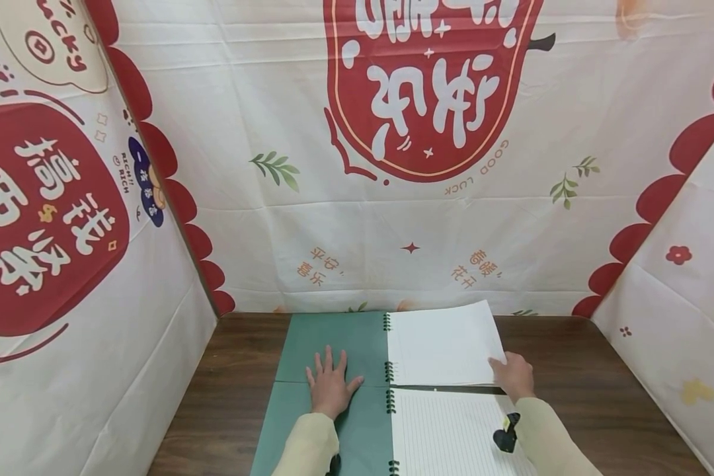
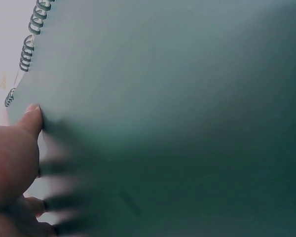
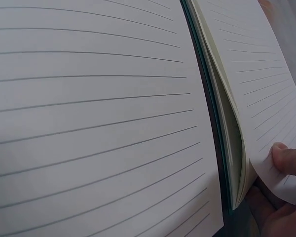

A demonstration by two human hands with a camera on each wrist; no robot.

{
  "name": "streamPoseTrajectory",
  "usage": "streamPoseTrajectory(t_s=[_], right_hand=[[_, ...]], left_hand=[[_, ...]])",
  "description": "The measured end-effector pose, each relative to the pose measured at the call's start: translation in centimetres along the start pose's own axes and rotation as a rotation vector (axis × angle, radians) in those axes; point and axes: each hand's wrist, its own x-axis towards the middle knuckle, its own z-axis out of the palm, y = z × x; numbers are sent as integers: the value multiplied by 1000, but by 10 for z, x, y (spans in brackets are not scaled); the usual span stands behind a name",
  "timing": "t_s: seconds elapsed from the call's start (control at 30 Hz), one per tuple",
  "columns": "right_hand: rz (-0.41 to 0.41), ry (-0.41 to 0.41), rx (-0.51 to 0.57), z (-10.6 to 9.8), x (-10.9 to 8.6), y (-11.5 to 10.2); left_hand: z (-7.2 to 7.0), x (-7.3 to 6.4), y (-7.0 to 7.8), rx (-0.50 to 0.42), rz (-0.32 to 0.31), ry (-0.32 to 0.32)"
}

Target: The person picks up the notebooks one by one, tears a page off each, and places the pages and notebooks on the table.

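Note:
Two spiral notebooks lie open, one beyond the other, with green covers folded to the left and lined pages to the right. My left hand rests with fingers spread across the far cover and the near cover, where the two meet. At the lower right corner of the far notebook's page, my right hand pinches the paper between thumb and fingers. The right wrist view shows the pinched page corner bent up from the sheets beneath. The near notebook's lined page lies flat under the right sleeve.
The brown wooden table shows on both sides of the notebooks. White printed cloth hangs behind it and along both sides. Black spiral rings run down the middle of the notebooks. A small black device is at the right wrist.

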Motion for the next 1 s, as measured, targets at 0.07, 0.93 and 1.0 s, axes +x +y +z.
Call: streamPoseTrajectory(t_s=[0.07,0.93,1.0], right_hand=[[10,6,0,0,1,2],[20,60,62,-2,-6,8],[18,57,69,-3,-7,7]], left_hand=[[0,0,1,2,0,-1],[-7,0,5,-9,-20,-15],[-7,0,5,-11,-20,-17]])
